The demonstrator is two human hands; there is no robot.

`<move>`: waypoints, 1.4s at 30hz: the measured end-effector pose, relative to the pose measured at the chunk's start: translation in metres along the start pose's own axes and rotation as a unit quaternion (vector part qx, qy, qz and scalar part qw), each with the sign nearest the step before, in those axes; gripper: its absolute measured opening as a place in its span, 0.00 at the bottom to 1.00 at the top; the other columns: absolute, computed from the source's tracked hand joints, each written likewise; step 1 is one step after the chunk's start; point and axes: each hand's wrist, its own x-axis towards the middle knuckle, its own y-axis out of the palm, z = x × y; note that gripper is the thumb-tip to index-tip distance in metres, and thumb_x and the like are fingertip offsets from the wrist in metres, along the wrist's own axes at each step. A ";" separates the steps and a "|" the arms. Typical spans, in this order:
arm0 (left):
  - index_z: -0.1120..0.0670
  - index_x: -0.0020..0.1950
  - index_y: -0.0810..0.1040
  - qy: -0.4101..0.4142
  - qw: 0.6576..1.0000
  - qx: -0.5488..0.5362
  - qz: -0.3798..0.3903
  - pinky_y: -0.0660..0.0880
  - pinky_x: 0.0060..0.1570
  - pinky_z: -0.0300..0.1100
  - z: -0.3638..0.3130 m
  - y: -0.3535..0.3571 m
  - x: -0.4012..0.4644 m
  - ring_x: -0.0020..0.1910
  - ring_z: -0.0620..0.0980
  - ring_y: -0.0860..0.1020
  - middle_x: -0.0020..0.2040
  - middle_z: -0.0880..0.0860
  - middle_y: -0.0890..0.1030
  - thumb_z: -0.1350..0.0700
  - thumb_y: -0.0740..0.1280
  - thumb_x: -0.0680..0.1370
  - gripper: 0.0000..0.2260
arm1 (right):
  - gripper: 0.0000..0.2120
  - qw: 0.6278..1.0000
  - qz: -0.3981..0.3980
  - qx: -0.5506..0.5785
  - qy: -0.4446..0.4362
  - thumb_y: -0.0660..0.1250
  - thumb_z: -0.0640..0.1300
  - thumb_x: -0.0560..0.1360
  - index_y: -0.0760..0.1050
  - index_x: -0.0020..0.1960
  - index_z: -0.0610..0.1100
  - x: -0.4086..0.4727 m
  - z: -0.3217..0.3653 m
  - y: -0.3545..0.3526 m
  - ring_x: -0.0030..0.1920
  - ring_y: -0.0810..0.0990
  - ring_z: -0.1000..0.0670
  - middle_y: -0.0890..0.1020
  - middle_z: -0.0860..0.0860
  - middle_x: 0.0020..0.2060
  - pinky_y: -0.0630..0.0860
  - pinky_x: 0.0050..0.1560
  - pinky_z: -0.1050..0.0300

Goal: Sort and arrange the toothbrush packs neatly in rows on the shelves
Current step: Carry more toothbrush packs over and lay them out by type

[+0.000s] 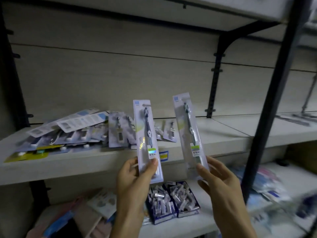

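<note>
Toothbrush packs [68, 133] lie in a loose, overlapping heap on the middle shelf [96, 160], at about ten o'clock from the hands; some show the printed back, some the front, and a few near the back panel lean more upright. At the far left edge of this heap, yellow-green packs [25, 156] lie flat at the front of the shelf.

Next comes the left hand [135, 179], near the centre at about six o'clock. It holds one toothbrush pack [146, 134] by the lower end, thumb on the front and fingers curled behind, and the pack stands nearly upright with the brush head at twelve o'clock. Behind its lower part, a blue and yellow price tag [163, 156] sits on the shelf edge.

Below, on the lower shelf, two dark blue boxes [173, 200] with small wrapped items stand side by side.

Further right, the right hand [221, 184] grips a second pack [188, 134] at its bottom, thumb in front, fingers behind. This pack tilts slightly, its top toward eleven o'clock. The two packs are apart and do not touch.

At three o'clock, a black upright post [274, 100] of the rack crosses the view, and blurred packets [267, 184] lie on the lower shelf beyond.
</note>
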 end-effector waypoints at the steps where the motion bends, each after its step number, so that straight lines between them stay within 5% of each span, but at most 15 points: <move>1: 0.59 0.47 0.79 -0.005 1.000 0.001 0.011 0.77 0.29 0.33 0.002 0.006 -0.004 0.32 0.45 0.82 0.36 0.51 0.85 0.62 0.74 0.70 0.08 | 0.11 1.000 -0.012 0.000 0.001 0.70 0.37 0.72 0.78 0.53 0.47 -0.001 0.002 -0.008 0.44 0.83 0.49 0.85 0.52 0.38 0.78 0.46 0.54; 11: 0.53 0.47 0.77 -0.008 0.995 0.035 0.088 0.76 0.30 0.31 0.029 0.086 -0.023 0.34 0.45 0.83 0.35 0.49 0.85 0.62 0.74 0.70 0.10 | 0.11 0.998 -0.055 -0.007 -0.009 0.71 0.38 0.72 0.78 0.53 0.48 0.025 0.021 -0.081 0.48 0.82 0.49 0.84 0.48 0.44 0.76 0.45 0.57; 20: 0.56 0.47 0.78 0.006 0.987 0.053 0.152 0.80 0.36 0.36 0.076 0.217 -0.053 0.38 0.46 0.83 0.39 0.50 0.85 0.63 0.74 0.69 0.10 | 0.10 0.996 -0.079 0.006 -0.027 0.70 0.33 0.71 0.78 0.49 0.45 0.074 0.060 -0.202 0.39 0.82 0.51 0.85 0.50 0.36 0.74 0.39 0.59; 28: 0.56 0.49 0.78 0.002 0.976 0.044 0.215 0.76 0.34 0.33 0.127 0.336 -0.097 0.40 0.46 0.84 0.42 0.51 0.85 0.62 0.75 0.68 0.12 | 0.10 0.994 -0.110 -0.009 -0.022 0.71 0.38 0.72 0.77 0.53 0.46 0.119 0.084 -0.326 0.49 0.81 0.48 0.84 0.48 0.44 0.74 0.43 0.58; 42: 0.57 0.49 0.80 -0.029 0.980 0.002 0.198 0.76 0.35 0.35 0.191 0.502 -0.089 0.37 0.45 0.83 0.40 0.51 0.85 0.56 0.74 0.70 0.10 | 0.15 0.987 -0.161 -0.013 -0.011 0.72 0.40 0.70 0.76 0.55 0.45 0.219 0.090 -0.460 0.50 0.81 0.47 0.84 0.48 0.45 0.73 0.46 0.56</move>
